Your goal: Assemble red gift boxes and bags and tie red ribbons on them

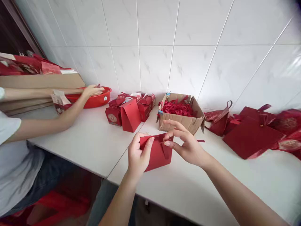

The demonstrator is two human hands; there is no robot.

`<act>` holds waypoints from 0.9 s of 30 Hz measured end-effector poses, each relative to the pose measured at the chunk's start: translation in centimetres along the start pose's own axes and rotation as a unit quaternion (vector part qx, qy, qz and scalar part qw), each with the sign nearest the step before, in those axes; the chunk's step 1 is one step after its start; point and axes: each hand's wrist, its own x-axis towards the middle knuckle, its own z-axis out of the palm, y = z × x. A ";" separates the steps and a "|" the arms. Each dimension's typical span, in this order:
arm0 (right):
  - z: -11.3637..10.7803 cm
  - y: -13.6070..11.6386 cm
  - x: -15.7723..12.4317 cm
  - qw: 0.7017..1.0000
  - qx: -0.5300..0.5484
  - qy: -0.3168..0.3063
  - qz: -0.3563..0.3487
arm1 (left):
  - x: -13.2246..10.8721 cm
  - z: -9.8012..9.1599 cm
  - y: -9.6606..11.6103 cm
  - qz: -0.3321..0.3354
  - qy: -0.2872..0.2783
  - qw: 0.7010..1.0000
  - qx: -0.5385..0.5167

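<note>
1. Both of my hands are on one red gift bag [157, 154], held just above the front edge of the white counter [89, 141], right in front of me.
2. Left hand [138, 155] is clamped on the bag's left edge, thumb on the front face and fingers behind. Right hand [188, 145] pinches the top right corner between thumb and forefinger, with the other fingers fanned out loose.
3. The bag looks mostly flat to me, top edge not opened out. A thin red strip sticks out to the right of my hand. Might be a ribbon, can't say for sure.
4. Progress, best guess: a cluster of finished gift boxes [129, 113] stands upright further back on the left, so a fair batch is done.
5. Plenty left though. A pile of flat red bags [251, 137] lies on the right, and the cardboard box [183, 121] behind my hands is full of red ribbon pieces [176, 108].
6. Over on the left a co-worker's hand [92, 91] rests on the rim of a red basin [100, 99], well apart from my stuff.
</note>
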 end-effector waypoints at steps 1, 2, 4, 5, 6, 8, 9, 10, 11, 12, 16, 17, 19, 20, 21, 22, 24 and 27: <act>0.2 0.1 0.0 1.000 -0.006 0.008 -0.001 | -0.1 0.0 0.1 0.000 -0.001 1.000 0.000; 0.5 0.2 0.0 1.000 -0.011 0.016 -0.001 | -0.2 -0.1 0.1 0.001 -0.002 1.000 0.000; 0.9 0.4 0.0 0.999 -0.020 0.031 -0.001 | -0.4 -0.1 0.3 0.003 -0.004 1.000 0.000; 1.0 0.4 0.0 0.999 -0.023 0.040 0.000 | -0.5 -0.1 0.3 0.005 -0.005 1.000 -0.001; 1.2 0.4 0.0 0.999 -0.025 0.047 0.001 | -0.5 0.0 0.4 0.006 -0.007 1.000 -0.001; 1.4 0.4 0.0 0.998 -0.030 0.055 0.000 | -0.7 0.0 0.5 0.010 -0.008 1.000 -0.002; 1.5 0.4 0.0 0.998 -0.033 0.058 -0.003 | -0.7 0.1 0.5 0.013 -0.008 1.000 -0.002; 1.6 0.4 0.0 0.997 -0.037 0.061 -0.006 | -0.7 0.1 0.6 0.015 -0.008 1.000 -0.002; 1.7 0.4 0.0 0.997 -0.041 0.067 -0.008 | -0.7 0.1 0.6 0.018 -0.008 1.000 -0.003; 1.8 0.4 0.0 0.996 -0.045 0.076 -0.011 | -0.7 0.1 0.7 0.022 -0.008 1.000 -0.003; 2.3 0.5 -0.1 0.990 -0.053 0.130 -0.017 | -0.7 0.2 0.8 0.032 -0.007 0.999 -0.006; 2.4 0.5 -0.1 0.988 -0.056 0.140 -0.014 | -0.7 0.2 0.8 0.034 -0.007 0.999 -0.008; 2.6 0.4 -0.2 0.985 -0.062 0.159 -0.009 | -0.9 0.2 0.8 0.039 -0.009 0.999 -0.016; 2.7 0.3 -0.2 0.984 -0.064 0.167 -0.007 | -1.0 0.2 0.7 0.041 -0.010 0.999 -0.021; 2.8 0.3 -0.2 0.982 -0.064 0.175 -0.007 | -1.0 0.2 0.7 0.044 -0.012 0.999 -0.026; 2.8 0.2 -0.2 0.981 -0.061 0.182 -0.011 | -1.1 0.3 0.7 0.047 -0.014 0.998 -0.032; 2.7 0.2 -0.2 0.982 -0.052 0.180 -0.022 | -1.2 0.2 0.7 0.054 -0.021 0.997 -0.044; 2.6 0.1 -0.1 0.989 -0.040 0.141 -0.035 | -1.2 0.1 0.8 0.065 -0.045 0.995 -0.062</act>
